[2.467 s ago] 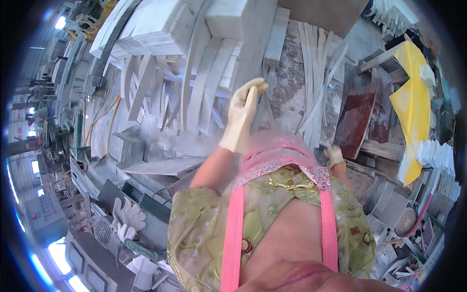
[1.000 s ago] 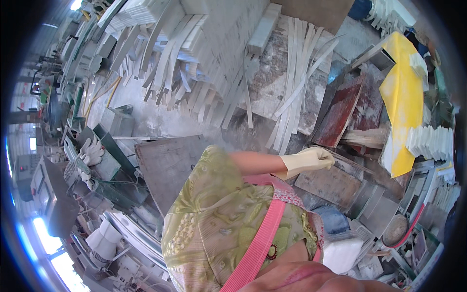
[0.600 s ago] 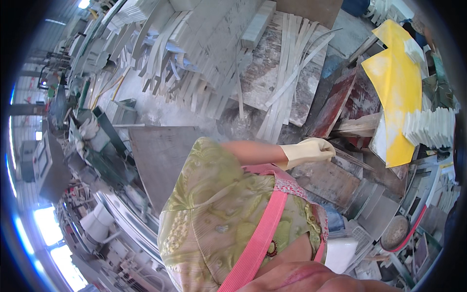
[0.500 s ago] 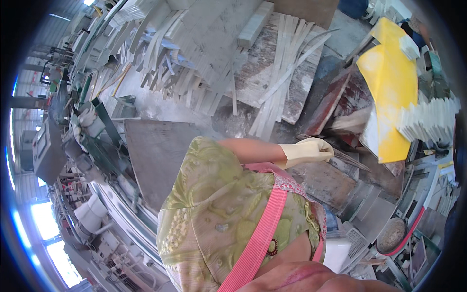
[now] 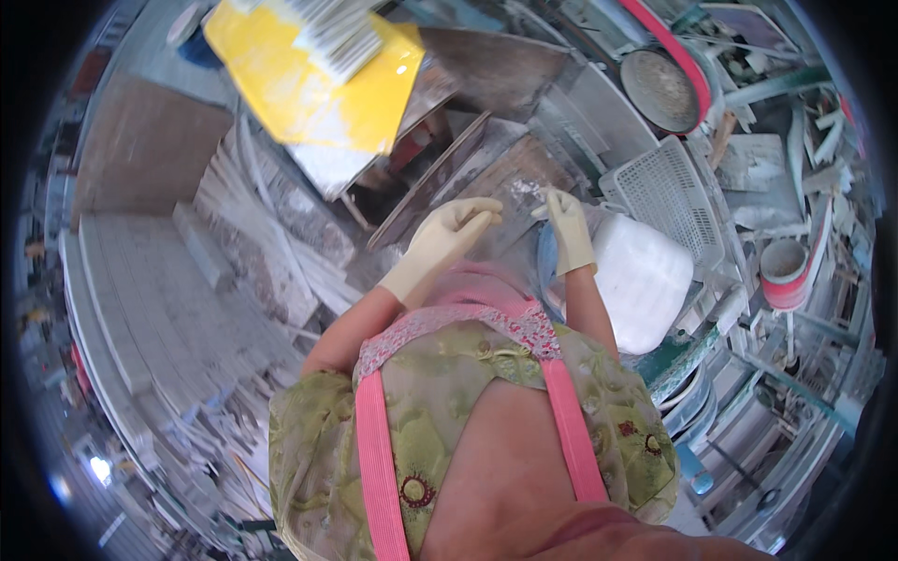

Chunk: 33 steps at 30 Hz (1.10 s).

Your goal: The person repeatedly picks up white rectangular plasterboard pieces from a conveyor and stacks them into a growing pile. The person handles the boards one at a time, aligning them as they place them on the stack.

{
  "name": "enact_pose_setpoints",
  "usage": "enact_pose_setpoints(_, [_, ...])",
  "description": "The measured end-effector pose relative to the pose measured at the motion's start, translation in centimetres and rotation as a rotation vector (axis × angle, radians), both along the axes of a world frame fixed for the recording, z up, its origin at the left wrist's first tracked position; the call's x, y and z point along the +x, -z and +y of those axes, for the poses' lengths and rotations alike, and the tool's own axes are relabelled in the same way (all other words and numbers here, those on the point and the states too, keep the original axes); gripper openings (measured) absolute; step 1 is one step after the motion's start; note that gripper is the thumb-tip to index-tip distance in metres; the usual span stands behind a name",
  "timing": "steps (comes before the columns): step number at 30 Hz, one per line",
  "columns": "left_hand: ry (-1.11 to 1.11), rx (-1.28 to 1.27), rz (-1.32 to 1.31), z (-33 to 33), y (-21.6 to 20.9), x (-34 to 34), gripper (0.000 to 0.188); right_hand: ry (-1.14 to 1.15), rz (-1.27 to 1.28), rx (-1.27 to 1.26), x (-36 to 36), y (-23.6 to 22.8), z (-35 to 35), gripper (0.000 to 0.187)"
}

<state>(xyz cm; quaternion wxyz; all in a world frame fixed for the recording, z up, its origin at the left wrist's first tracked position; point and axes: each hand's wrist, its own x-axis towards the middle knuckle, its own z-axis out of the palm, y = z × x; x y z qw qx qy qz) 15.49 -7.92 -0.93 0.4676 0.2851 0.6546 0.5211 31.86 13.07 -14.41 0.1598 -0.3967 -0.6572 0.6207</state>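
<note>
Both my hands wear cream rubber gloves, held in front of my waist over a pink apron (image 5: pixel 477 285). My left hand (image 5: pixel 447 238) has its fingers reaching inward, with a gap between them and the thumb; nothing shows in it. My right hand (image 5: pixel 567 224) has its fingers drawn together and pointing away from me; what they hold, if anything, is too small to make out. Beyond and between the gloves lies a worn brown board (image 5: pixel 524 178). Close beside my right wrist is a white plastic container (image 5: pixel 645 279).
A yellow sheet (image 5: pixel 318 89) bears a stack of white strips (image 5: pixel 341 42). Long pale strips (image 5: pixel 257 210) and grey slabs (image 5: pixel 140 299) lie at left. On the right are a white perforated basket (image 5: pixel 666 201), a round pan (image 5: pixel 659 89) and a red-banded bucket (image 5: pixel 784 264).
My view has swung to the right, so the yellow sheet now appears at upper left. My right hand has come into view. The left hand's closed fingers have loosened.
</note>
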Motion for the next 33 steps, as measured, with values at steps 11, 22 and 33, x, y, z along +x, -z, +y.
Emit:
enact_pose_setpoints(11, [-0.047,0.157,-0.093,10.6,-1.8,-6.8,0.032,0.120,-0.103,0.000,-2.1,1.3,11.1,0.035])
enact_pose_setpoints(22, [-0.232,0.197,-0.148,15.7,-3.3,-14.1,0.029,0.297,-0.111,0.173,-7.0,-3.4,24.2,0.031])
enact_pose_setpoints(33, [-0.680,0.025,-0.151,24.3,-1.8,-14.9,0.024,0.129,-0.086,0.553,-18.2,-8.0,47.5,0.037])
